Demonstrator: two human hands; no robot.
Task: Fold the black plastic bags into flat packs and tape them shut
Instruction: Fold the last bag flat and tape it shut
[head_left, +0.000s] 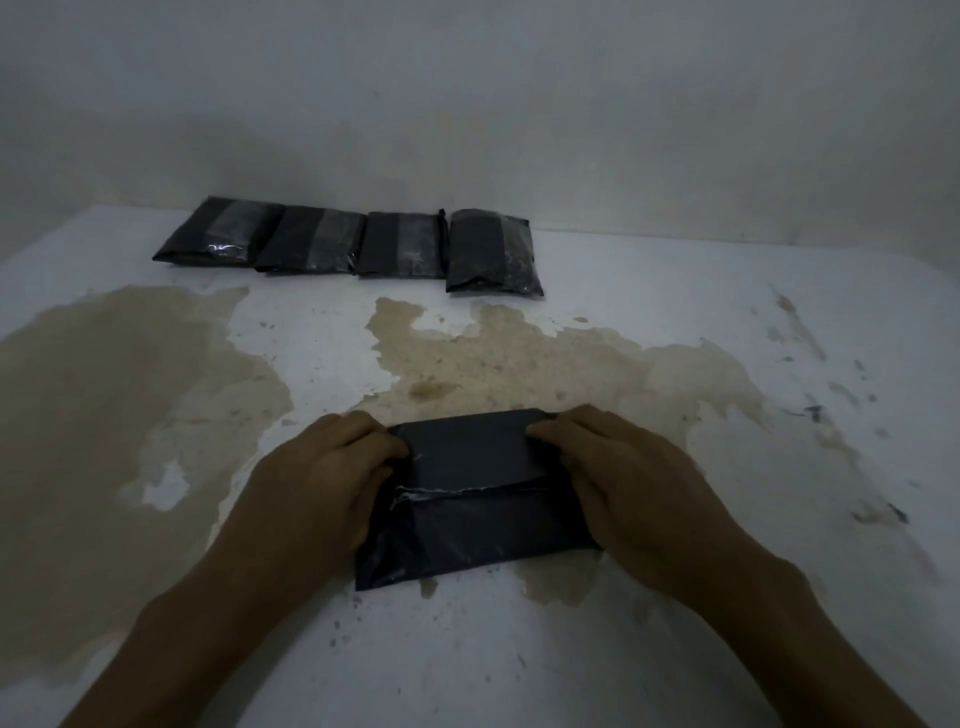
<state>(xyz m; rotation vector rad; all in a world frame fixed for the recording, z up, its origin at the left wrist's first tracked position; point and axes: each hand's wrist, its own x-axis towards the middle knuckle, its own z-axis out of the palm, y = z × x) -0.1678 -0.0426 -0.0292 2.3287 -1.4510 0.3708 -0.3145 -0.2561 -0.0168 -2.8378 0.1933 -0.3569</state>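
Note:
A black plastic bag (467, 499) lies folded into a flat rectangle on the table in front of me, a flap edge running across its middle. My left hand (317, 467) grips its left edge with fingers curled onto the top. On the other side, my right hand (618, 467) holds the right edge the same way. Several finished black packs (353, 244), each with a clear tape band, lie in a row at the far edge of the table by the wall.
The white table (675, 291) has large brown patches of worn paint and dark scuffs on the right. A pale wall (467, 104) rises directly behind the row of packs. No tape roll is in view.

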